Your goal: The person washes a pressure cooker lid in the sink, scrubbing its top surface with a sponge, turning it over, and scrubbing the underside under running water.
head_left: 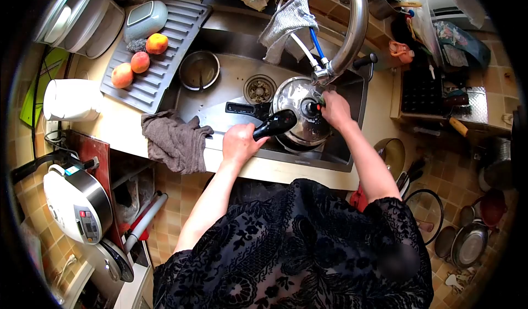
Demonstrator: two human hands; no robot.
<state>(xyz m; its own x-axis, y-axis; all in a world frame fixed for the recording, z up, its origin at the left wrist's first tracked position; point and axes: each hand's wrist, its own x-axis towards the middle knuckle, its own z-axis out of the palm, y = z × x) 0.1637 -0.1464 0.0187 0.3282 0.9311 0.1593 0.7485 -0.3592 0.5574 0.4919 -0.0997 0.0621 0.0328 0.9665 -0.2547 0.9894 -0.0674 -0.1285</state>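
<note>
Head view: the two hands are apart, one at either side of a round, shiny steel lid (pixel 291 94) seated on a steel pot (pixel 300 147) in the sink. Left hand (pixel 238 144) is closed round a glossy black handle (pixel 275 125) that reaches over the lid's near-left edge; this grip probably gives leverage and steadies the vessel. Right hand (pixel 336 111) is at the lid's right side, fingers curled close to its black central knob (pixel 311 108). Exact contact is hidden, so cannot tell whether they grip it; the position would suit bracing against the left hand's pull.

Pot location: right part of the rectangular steel sink (pixel 234 70), below the curved steel faucet (pixel 358 20), presumably so water can reach it. A black slotted handle (pixel 240 108) lies left of the lid; its attachment is unclear.

Further out: drain strainer (pixel 259 90) with food scraps caught in it, then a small round steel bowl (pixel 199 70) near the sink's left wall. Brown cloth (pixel 176 144) drapes over the front edge of the cream bench (pixel 267 171), likely within reach for wiping. Ridged grey drainboard (pixel 181 28) carries three orange-red peaches (pixel 140 62), its grooves suited to shedding water.
</note>
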